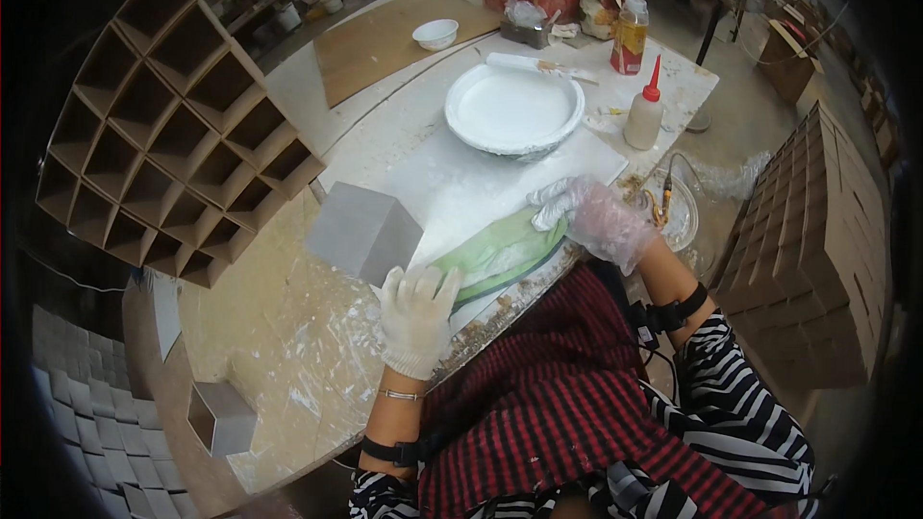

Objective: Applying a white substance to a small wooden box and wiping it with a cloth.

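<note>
A pale green cloth [502,252] with a dark edge stretches between my two hands at the table's front edge, white smears on it. My left hand [415,319], in a whitish knit glove, grips the cloth's left end with thumb and fingers. At the right end, my right hand [598,217] closes on the cloth; clear plastic covers its glove, and the fingertips are white. Just beyond my left hand a grey box [363,231] sits on the table. Farther off is a round basin [514,112] of white paste, with a white-coated brush [529,64] across its far rim.
Brown compartment racks [163,135] rise at left and a brown stack [808,250] at right. A smaller grey box [223,417] stands near the left table edge. A red-tipped squeeze bottle [645,111], a yellow-labelled bottle [629,37] and a white bowl [436,35] are farther back.
</note>
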Action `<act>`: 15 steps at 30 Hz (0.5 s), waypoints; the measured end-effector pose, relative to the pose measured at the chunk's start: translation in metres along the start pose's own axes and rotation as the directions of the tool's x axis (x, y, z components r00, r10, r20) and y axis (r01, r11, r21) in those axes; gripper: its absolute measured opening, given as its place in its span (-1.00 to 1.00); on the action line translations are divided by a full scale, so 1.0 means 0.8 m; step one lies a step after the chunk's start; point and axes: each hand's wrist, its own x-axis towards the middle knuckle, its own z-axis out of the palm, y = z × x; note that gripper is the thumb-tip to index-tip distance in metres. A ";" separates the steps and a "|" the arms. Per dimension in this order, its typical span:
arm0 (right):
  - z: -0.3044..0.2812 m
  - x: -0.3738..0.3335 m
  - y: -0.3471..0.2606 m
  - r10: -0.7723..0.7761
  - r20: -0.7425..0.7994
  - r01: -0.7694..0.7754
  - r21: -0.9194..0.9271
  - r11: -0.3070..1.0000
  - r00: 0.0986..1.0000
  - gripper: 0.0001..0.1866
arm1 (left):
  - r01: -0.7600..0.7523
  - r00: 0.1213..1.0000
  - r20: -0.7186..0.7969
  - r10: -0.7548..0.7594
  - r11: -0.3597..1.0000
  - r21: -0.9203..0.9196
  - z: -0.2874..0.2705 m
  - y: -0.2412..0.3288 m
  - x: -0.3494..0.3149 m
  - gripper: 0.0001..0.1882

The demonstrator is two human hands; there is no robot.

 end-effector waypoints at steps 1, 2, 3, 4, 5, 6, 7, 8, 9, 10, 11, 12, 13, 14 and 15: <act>0.002 -0.001 0.004 0.080 -0.010 -0.079 0.068 0.995 0.997 -0.68 | -0.005 1.000 0.006 0.005 1.000 -0.004 -0.001 0.000 -0.005 -0.65; 0.002 -0.002 0.008 0.084 -0.013 -0.083 0.073 0.994 0.996 -0.68 | 0.004 1.000 0.030 -0.004 1.000 0.000 -0.002 0.000 -0.009 -0.65; -0.002 -0.005 0.011 0.036 -0.020 -0.036 -0.015 0.999 0.999 -0.67 | 0.012 0.999 0.050 -0.012 1.000 0.002 -0.003 0.001 -0.011 -0.65; -0.006 -0.007 0.014 -0.015 -0.022 0.012 -0.103 0.995 1.000 -0.66 | 0.006 0.999 0.050 -0.006 1.000 -0.002 -0.004 0.003 -0.010 -0.65; -0.008 -0.006 0.027 -0.013 -0.028 0.010 -0.105 0.994 1.000 -0.66 | 0.000 0.999 0.039 0.000 1.000 0.003 -0.005 0.005 -0.010 -0.65; -0.005 -0.001 0.039 -0.035 -0.060 0.028 -0.110 0.994 0.998 -0.65 | -0.003 0.999 0.034 0.003 1.000 0.010 -0.006 0.006 -0.010 -0.65; -0.005 0.001 0.047 -0.057 -0.092 0.046 -0.116 0.992 0.994 -0.63 | -0.006 0.999 0.038 0.005 1.000 0.007 -0.004 0.006 -0.010 -0.65; -0.007 -0.002 0.053 -0.052 -0.096 0.041 -0.114 0.993 0.994 -0.63 | -0.023 1.000 0.009 0.023 1.000 -0.001 -0.003 0.005 -0.010 -0.64; -0.001 -0.002 0.033 0.000 -0.071 -0.009 -0.123 0.992 0.997 -0.63 | -0.027 0.999 -0.019 0.027 1.000 0.001 -0.003 0.003 -0.016 -0.63; 0.000 -0.007 0.019 0.052 -0.059 -0.060 -0.138 0.989 0.997 -0.62 | -0.026 0.999 -0.021 0.026 1.000 0.000 -0.004 0.003 -0.017 -0.63; 0.001 -0.010 0.015 0.052 -0.060 -0.060 -0.140 0.988 0.997 -0.62 | -0.022 0.999 0.024 0.022 1.000 0.006 -0.004 0.003 -0.018 -0.64; 0.003 -0.012 0.013 0.039 -0.072 -0.051 -0.170 0.984 0.997 -0.62 | -0.019 0.997 0.070 0.018 1.000 0.014 -0.004 0.003 -0.019 -0.64; 0.004 -0.013 0.012 0.026 -0.082 -0.042 -0.199 0.979 0.996 -0.61 | -0.019 0.997 0.069 0.018 1.000 0.015 -0.004 0.002 -0.021 -0.64; 0.004 -0.012 0.011 0.025 -0.081 -0.041 -0.199 0.979 0.996 -0.61 | -0.028 0.999 0.035 0.028 1.000 0.005 -0.002 0.001 -0.024 -0.64; 0.004 -0.012 0.010 0.019 -0.086 -0.038 -0.226 0.973 0.996 -0.63 | -0.038 0.999 0.001 0.038 0.999 -0.008 -0.001 0.000 -0.025 -0.65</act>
